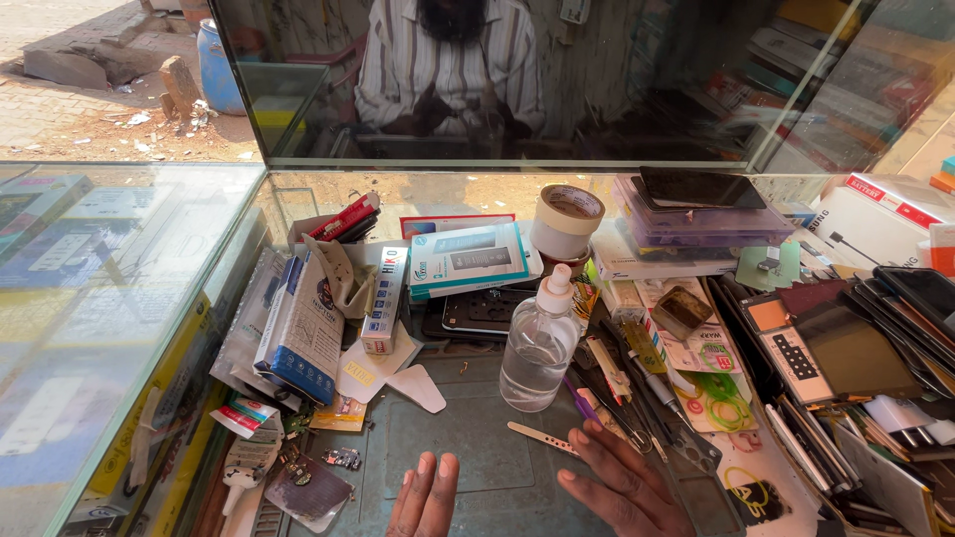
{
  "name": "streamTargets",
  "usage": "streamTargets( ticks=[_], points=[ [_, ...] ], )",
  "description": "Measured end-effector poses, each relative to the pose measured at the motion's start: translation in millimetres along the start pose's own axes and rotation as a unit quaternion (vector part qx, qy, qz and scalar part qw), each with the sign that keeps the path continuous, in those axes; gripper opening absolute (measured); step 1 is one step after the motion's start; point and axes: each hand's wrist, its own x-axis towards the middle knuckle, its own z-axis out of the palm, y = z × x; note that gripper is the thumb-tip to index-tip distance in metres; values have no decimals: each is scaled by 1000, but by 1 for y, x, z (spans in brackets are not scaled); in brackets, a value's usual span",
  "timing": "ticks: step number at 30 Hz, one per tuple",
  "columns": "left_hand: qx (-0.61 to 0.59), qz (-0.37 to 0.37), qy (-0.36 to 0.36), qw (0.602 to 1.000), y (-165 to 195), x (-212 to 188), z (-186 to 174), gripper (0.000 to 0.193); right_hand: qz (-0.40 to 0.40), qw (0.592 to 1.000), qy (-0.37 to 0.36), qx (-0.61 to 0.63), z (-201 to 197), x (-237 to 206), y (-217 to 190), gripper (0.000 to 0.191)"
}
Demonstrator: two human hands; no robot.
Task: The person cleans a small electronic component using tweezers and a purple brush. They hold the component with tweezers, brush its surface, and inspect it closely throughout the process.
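Note:
My left hand (425, 497) lies at the bottom edge on the grey work mat (468, 428), fingers together and flat, holding nothing. My right hand (622, 482) rests flat on the mat to the right, fingers spread, empty. Its fingertips are close to a thin pale pry stick (542, 438) and a heap of small tools (627, 393). A clear plastic bottle (538, 343) with a white cap stands just beyond both hands.
Boxes and packets (308, 328) crowd the left; a roll of tape (565, 221) and stacked cases (696, 224) stand at the back. Phone screens and parts (846, 358) pile up on the right. A glass counter (90, 298) lies left; a glass pane (517, 80) stands ahead.

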Motion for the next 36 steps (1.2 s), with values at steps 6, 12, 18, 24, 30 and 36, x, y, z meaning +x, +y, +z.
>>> streamTargets(
  ticks=[6,12,18,24,30,36],
  points=[
    [-115,-64,57,990,11,18,-6,74,31,999,-20,2,-15,-6,0,38],
    [-228,-102,87,964,11,46,-37,19,138,984,114,-25,-6,19,-25,43],
    [-187,-112,76,973,14,59,-52,17,147,974,73,-159,-1,38,-31,48],
    [-193,-129,69,970,16,54,-51,16,236,931,-33,-276,7,40,-24,47],
    [-183,-108,72,975,9,47,-41,18,292,903,-62,-309,9,37,-20,45],
    [-167,-82,81,979,4,38,-24,13,193,940,-33,-281,8,30,-14,45]
  ],
)
